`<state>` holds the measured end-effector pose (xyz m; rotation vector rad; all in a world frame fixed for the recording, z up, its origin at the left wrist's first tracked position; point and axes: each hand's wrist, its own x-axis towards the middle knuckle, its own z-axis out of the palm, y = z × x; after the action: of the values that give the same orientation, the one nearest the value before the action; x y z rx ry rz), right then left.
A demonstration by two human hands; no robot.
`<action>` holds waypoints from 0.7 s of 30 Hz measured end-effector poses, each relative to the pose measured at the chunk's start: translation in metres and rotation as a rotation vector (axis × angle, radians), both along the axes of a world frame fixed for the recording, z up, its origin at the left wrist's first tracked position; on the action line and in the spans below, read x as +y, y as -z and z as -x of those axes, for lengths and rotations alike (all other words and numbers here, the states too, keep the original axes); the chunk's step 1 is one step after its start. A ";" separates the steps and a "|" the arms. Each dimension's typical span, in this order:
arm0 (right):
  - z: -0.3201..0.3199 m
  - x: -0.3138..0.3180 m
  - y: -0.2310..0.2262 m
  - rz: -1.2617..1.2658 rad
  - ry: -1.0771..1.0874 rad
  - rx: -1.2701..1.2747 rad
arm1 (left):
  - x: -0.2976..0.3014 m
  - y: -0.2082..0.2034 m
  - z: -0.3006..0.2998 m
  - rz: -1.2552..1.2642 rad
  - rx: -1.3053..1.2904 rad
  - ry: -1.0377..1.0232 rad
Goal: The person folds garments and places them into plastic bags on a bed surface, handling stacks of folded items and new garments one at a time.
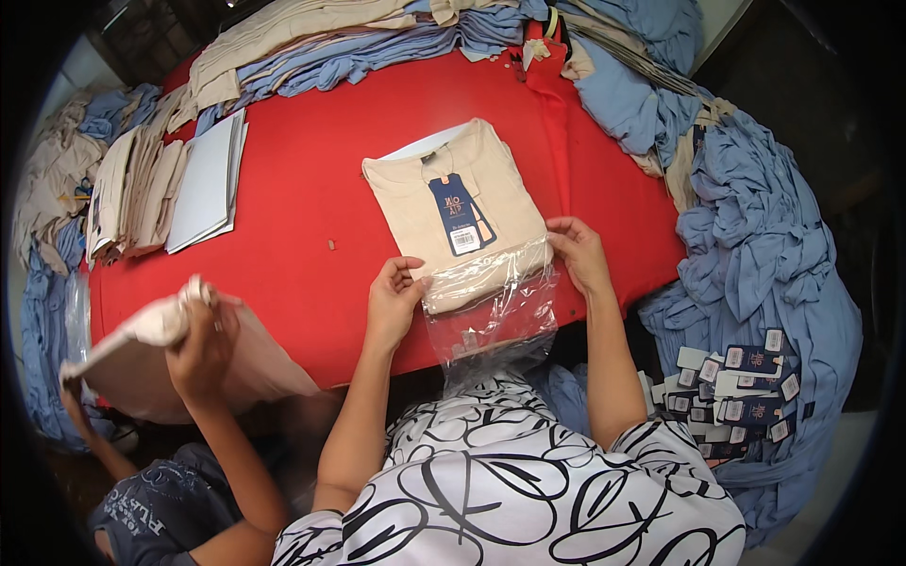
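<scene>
Centre of the frame: a folded beige shirt [460, 212] lies flat on a red table [293, 189], its collar toward the top of the picture and a dark blue hang tag [460, 215] resting on its front. The lower end of the shirt sits inside the mouth of a clear plastic bag [491, 316], which trails off the near table edge toward the bottom of the frame.

The left hand [392, 297] is just left of the shirt's lower corner, fingers closed in a pinch on the left edge of the bag mouth. The right hand [578, 253] is at the shirt's lower right corner, fingers curled around the right edge of the bag mouth. The shirt thus lies between the two hands and slightly above them in the picture, touching both through the film.

Lower left: another person's hand [200, 349] grips a second beige garment [142, 340] raised over the table edge.

Upper left: a stack of folded beige shirts [132, 193] with flat white boards [208, 184] beside it. Top edge: heaps of loose beige and blue garments [359, 42]. Right side: a large pile of blue garments [755, 245]; at lower right, a scatter of dark blue and white hang tags [736, 391] lies on it.
</scene>
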<state>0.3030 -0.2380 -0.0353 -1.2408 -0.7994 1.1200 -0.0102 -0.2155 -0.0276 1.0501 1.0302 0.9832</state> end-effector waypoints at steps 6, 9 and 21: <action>-0.012 0.012 0.014 0.101 -0.106 -0.127 | 0.002 -0.012 -0.005 0.013 0.100 -0.004; -0.014 -0.001 0.002 0.112 -0.202 -0.193 | -0.005 -0.018 -0.012 0.036 0.034 -0.055; -0.020 0.014 -0.012 -0.118 -0.157 -0.725 | 0.015 -0.018 0.010 -0.095 0.348 0.182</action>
<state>0.3228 -0.2243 -0.0231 -1.5171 -1.5028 0.7132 -0.0201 -0.2004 -0.0097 1.4021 1.1524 0.7212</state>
